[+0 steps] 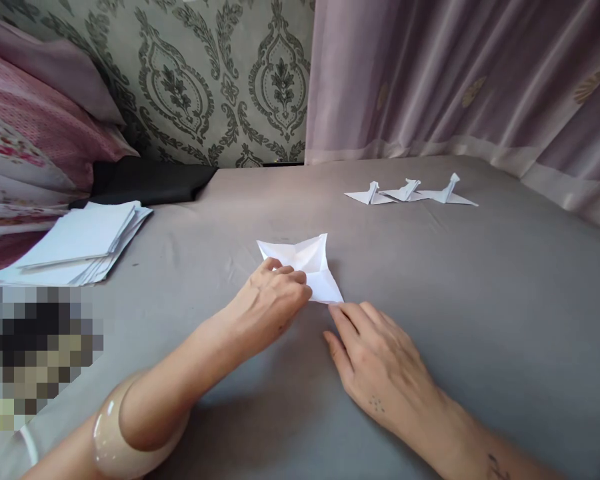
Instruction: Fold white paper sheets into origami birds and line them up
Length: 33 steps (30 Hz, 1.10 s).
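Observation:
A creased square of white paper [318, 285] lies in the middle of the grey cloth, its corners lifted and fold lines running through it. Over its near left part is my left hand [275, 290], fingers curled down and closed on the paper; the fingertips are hidden behind the knuckles. My right hand [380, 350] rests palm down on the cloth, fingers stretched out and thumb apart. Its index fingertip is at the paper's near right corner, and nothing shows in its grasp.
Three folded white paper birds [409, 191] stand in a row at the back right. A stack of white paper sheets [77, 237] lies at the left, in front of a black folded item [150, 180]. A pink curtain [405, 80] hangs behind. The lower left is pixelated.

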Each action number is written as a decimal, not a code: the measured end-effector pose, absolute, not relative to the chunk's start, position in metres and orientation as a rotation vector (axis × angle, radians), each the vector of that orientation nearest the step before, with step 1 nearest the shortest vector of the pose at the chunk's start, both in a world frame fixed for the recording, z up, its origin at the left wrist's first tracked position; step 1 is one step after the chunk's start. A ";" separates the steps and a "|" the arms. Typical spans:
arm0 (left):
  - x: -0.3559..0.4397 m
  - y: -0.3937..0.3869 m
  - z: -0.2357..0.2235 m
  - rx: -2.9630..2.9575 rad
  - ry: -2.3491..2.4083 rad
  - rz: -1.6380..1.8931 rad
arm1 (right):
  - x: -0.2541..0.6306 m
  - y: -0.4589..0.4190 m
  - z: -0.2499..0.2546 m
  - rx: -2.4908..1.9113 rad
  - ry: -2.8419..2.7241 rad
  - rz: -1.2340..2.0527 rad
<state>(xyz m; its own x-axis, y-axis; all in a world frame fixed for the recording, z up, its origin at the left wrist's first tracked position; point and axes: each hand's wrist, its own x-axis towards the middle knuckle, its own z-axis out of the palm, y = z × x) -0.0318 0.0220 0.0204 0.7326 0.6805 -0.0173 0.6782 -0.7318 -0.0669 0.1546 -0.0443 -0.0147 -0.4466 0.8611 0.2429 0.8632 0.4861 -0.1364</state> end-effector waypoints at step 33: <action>-0.057 0.053 0.027 -3.005 -1.630 -0.240 | 0.156 -0.035 -0.011 -1.489 -2.546 0.134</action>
